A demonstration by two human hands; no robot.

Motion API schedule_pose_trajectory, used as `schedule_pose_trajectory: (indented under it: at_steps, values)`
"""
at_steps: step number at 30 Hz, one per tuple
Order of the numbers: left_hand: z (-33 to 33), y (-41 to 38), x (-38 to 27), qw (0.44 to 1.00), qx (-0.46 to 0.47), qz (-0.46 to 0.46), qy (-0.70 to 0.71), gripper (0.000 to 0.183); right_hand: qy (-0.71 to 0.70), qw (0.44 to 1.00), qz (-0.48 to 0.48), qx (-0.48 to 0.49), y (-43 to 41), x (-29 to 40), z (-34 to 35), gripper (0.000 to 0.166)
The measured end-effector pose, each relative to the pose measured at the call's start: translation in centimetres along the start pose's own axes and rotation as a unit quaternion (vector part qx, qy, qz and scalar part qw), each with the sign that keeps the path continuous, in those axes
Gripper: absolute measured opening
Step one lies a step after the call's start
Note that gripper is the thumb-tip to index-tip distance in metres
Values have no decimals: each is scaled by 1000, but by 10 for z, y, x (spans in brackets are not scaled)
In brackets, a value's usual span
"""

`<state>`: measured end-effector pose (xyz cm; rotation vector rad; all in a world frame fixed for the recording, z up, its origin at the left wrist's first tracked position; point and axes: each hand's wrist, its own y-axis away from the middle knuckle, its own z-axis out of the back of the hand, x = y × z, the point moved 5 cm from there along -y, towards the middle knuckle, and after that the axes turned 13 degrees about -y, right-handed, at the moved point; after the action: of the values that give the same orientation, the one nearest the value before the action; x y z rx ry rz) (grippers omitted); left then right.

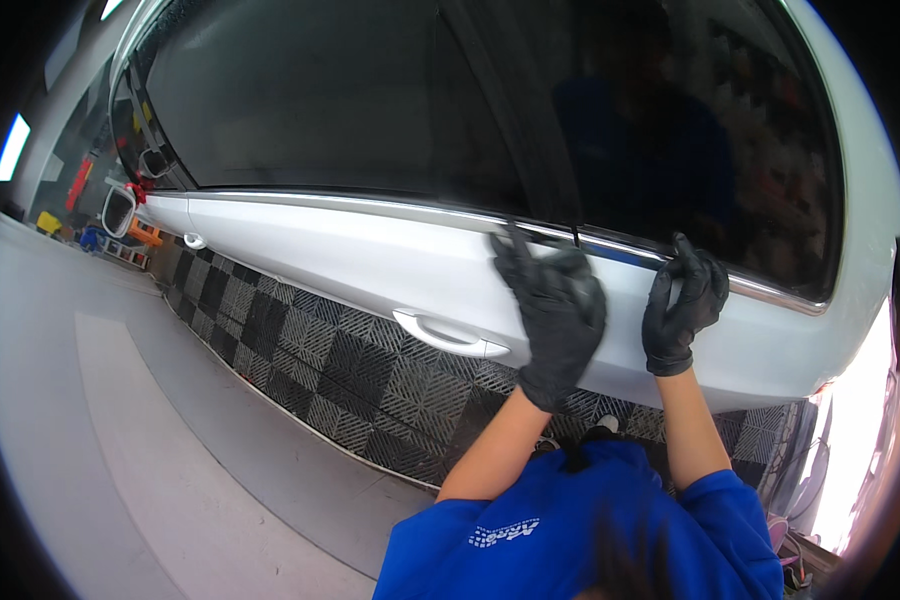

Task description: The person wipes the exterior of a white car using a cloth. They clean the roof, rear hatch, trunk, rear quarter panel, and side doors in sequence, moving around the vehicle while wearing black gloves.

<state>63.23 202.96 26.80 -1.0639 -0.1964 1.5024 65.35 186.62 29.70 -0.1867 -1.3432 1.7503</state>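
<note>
A silver-white car door (330, 240) stands before me, with a chrome trim strip (622, 248) along the foot of its dark windows. My left hand (555, 315), in a black glove and blurred, is over the upper door panel. Its fingertips reach the trim just left of the dark gap between the two windows. To its right, my black-gloved right hand (682, 307) has bent fingers at the trim under the rear side window (660, 150). Whether either hand holds something small is hidden by the fingers.
A door handle (450, 337) sticks out left of and below my left hand. Further left are the front door handle (194, 241) and the side mirror (119, 210). Black and grey floor tiles (360, 360) lie under the car. Bright light comes in at right.
</note>
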Motion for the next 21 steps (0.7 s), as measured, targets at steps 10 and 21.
schedule_pose_trajectory:
  at_steps: [10,21]
  values:
    - [23,-12,80,981,-149,104,74,24,17,999,-36,-26,1,-1,-6,41]
    - [38,-39,146,988,-53,61,135,24,62,998,-22,-6,3,5,-6,38]
